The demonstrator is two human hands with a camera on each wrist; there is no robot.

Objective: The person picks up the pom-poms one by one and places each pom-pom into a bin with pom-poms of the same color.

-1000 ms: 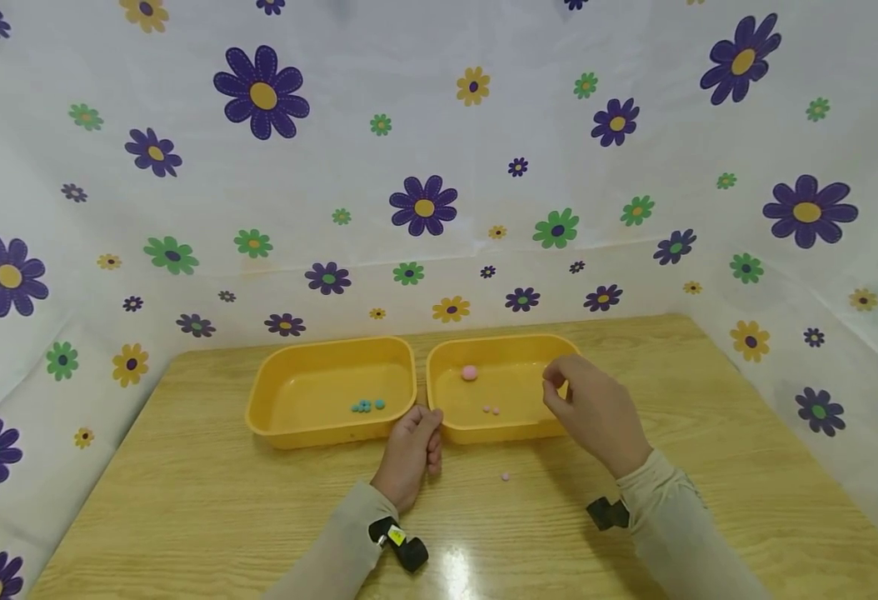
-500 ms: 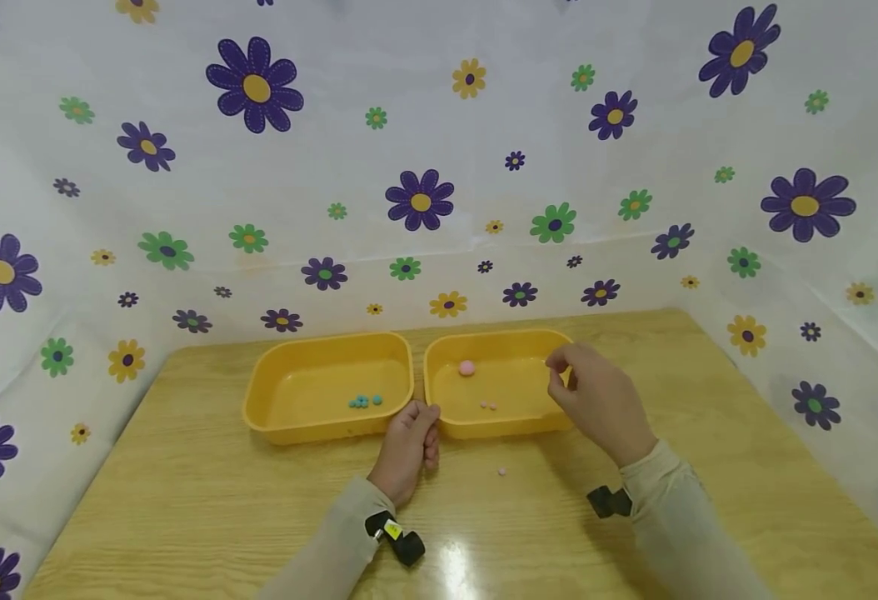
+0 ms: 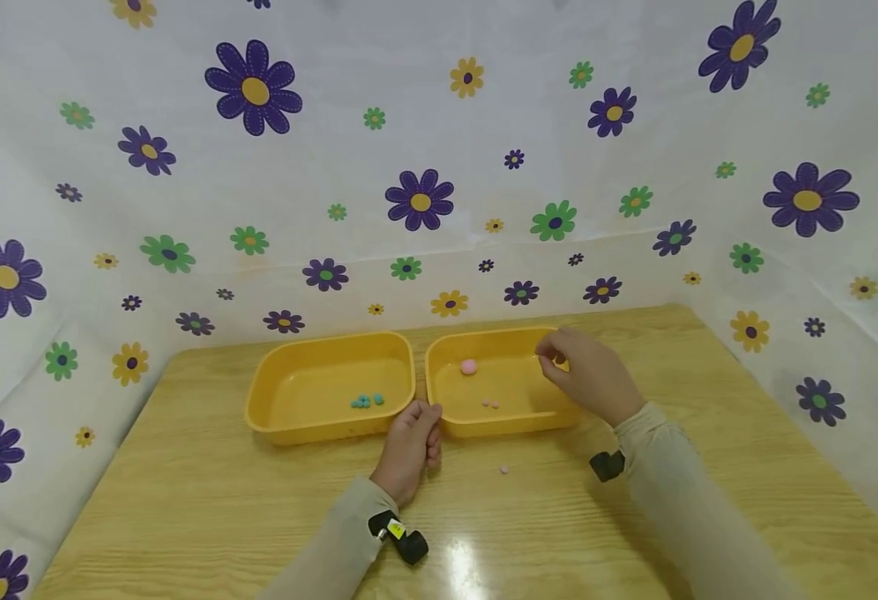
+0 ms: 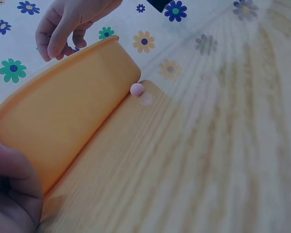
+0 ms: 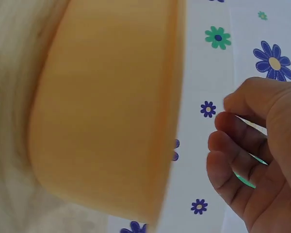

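Two yellow plastic trays stand side by side. The left tray (image 3: 296, 433) contains several small teal balls (image 3: 364, 401). In the right tray (image 3: 499, 425) lie a larger pink ball (image 3: 468, 367) and two small pink balls (image 3: 490, 404). Another small pink ball (image 3: 504, 470) sits on the table in front, and shows near the tray wall in the left wrist view. My left hand (image 3: 407, 450) grips the right tray's near left corner. My right hand (image 3: 589, 375) hovers over that tray's right side, its fingers loosely curled; no object shows at its fingertips (image 5: 226, 121).
The trays rest on a wood-grain table (image 3: 207, 500), near its back edge. A white flowered cloth (image 3: 334, 192) hangs behind and at both sides. Dark straps with small camera mounts (image 3: 409, 546) are on both wrists.
My right hand shifts slightly back and to the left over the right tray. The left hand stays at the tray corner, and the balls lie as before.
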